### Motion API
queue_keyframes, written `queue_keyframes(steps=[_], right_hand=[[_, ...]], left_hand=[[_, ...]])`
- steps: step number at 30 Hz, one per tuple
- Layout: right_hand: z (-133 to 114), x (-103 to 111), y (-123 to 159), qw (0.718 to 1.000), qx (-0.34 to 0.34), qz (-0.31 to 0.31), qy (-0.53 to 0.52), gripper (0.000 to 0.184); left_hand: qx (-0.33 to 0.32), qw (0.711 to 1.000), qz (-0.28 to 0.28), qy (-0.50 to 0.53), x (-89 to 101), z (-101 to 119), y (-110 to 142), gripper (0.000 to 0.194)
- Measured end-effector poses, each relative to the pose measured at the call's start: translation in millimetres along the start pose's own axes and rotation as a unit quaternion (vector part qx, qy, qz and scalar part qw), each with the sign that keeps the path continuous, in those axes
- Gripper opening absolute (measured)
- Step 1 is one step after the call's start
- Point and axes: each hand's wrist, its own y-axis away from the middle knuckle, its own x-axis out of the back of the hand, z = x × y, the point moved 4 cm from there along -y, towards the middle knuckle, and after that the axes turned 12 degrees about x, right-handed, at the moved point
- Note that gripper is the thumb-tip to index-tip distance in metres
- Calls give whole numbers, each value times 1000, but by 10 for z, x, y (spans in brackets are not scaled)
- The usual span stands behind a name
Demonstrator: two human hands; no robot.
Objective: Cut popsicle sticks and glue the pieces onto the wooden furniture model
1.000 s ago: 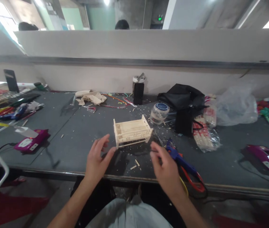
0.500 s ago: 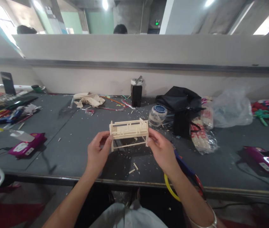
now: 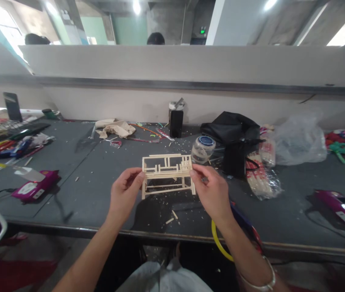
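A small frame (image 3: 166, 175) built of pale wooden sticks is held up above the dark worktable (image 3: 87, 207). Long rails, short uprights and legs make it look like a miniature bench. My left hand (image 3: 126, 190) pinches its left end between thumb and fingers. At the opposite end, my right hand (image 3: 210, 188) grips it in the same way, with a bracelet on that wrist. Broken stick bits (image 3: 172, 217) lie on the tabletop below the frame. Just behind my right fingers stands a clear jar with a blue lid (image 3: 203, 149).
Purple glue-gun-like devices (image 3: 35, 186) sit at left and right. Black bags (image 3: 233, 129), packs of sticks (image 3: 262, 174) and a clear plastic bag (image 3: 297, 140) crowd the right. A cloth (image 3: 117, 129) and a black phone-like slab (image 3: 176, 123) are near the partition (image 3: 130, 63).
The stick frame has been tilted between my hands, so its back rails and uprights now show more openly. Both hands keep their hold in nearly the same place.
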Motion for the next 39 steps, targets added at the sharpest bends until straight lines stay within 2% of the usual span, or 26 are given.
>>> queue_keyframes(steps=[3,5,8,10,13,17,19,23,25,28,31,34,36,39], right_hand=[[-31,58,-25,998,17,41,50,25],[-86,74,-42,995,49,44,70,22],[-173,42,-62,992,93,1,89,16],[-205,10,-70,988,101,-25,115,15],[-212,-41,-84,982,92,-56,153,19],[-175,-88,-112,984,58,-94,137,16],[-180,-97,-123,982,71,-102,141,17],[-254,-110,-111,953,176,-99,228,21],[-262,-128,-97,939,205,-98,257,22],[-213,-181,-95,938,210,-97,259,22],[-133,-204,-139,957,176,-64,221,22],[-127,-107,-203,971,139,-9,193,22],[-185,50,-218,975,126,18,181,23],[-224,357,-128,988,98,-3,116,29]], left_hand=[[6,1000,-2,-1,-10,-12,16,28],[9,1000,-2,0,-11,-13,24,28],[3,1000,-7,-5,-10,-9,28,28],[-2,1000,-8,-6,-5,-11,27,27],[-5,1000,-6,-5,5,-28,24,26],[-9,1000,0,-16,15,-48,18,24],[-9,1000,2,-15,15,-49,14,24],[-6,1000,-4,-15,6,-34,9,26],[-5,1000,-4,-21,5,-26,7,27],[-3,1000,1,-28,4,-25,-3,28],[-1,1000,8,-27,3,-26,-21,28],[4,1000,12,-19,-6,-19,-41,28],[12,1000,13,-15,-13,-13,-53,28],[13,1000,19,-21,-17,0,-59,28]])
